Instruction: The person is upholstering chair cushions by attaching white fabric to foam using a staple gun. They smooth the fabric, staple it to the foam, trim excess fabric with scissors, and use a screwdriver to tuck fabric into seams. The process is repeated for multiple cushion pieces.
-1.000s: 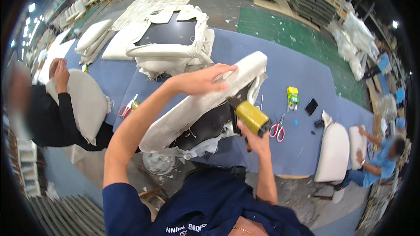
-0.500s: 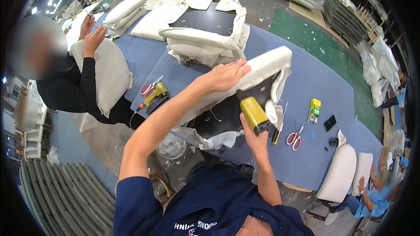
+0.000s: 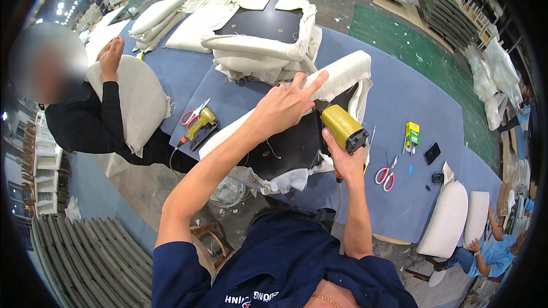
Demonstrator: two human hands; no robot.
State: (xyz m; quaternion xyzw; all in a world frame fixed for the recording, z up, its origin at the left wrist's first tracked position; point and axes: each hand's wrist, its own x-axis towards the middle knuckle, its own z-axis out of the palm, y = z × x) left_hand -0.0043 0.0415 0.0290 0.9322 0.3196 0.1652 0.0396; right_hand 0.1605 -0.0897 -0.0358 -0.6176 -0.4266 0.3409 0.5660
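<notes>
A chair seat cushion (image 3: 355,66) lies tilted on the table before me, cream fabric folded round its rim and a black underside (image 3: 279,148) facing up. My right hand (image 3: 346,162) is closed round the handle of a yellow air staple gun (image 3: 341,124); its nose is at the folded fabric along the far rim. Just left of that nose, my left hand (image 3: 287,105) rests on the fabric edge with fingers spread. The staple gun hides part of the underside. Loose fabric hangs along the cushion's near edge.
On the blue-covered table (image 3: 422,205) lie red-handled scissors (image 3: 388,174), a green-and-yellow box (image 3: 411,135) and a phone (image 3: 432,153). Left are another staple gun (image 3: 202,126) and a person holding a pale cushion (image 3: 130,94). Stacked cushions (image 3: 257,51) stand beyond; more cushions (image 3: 444,219) lean at right.
My right hand has brought the staple gun slightly right and up, its nose now at the fabric. The left hand's fingers have spread and shifted slightly left. The cushion has turned a little.
</notes>
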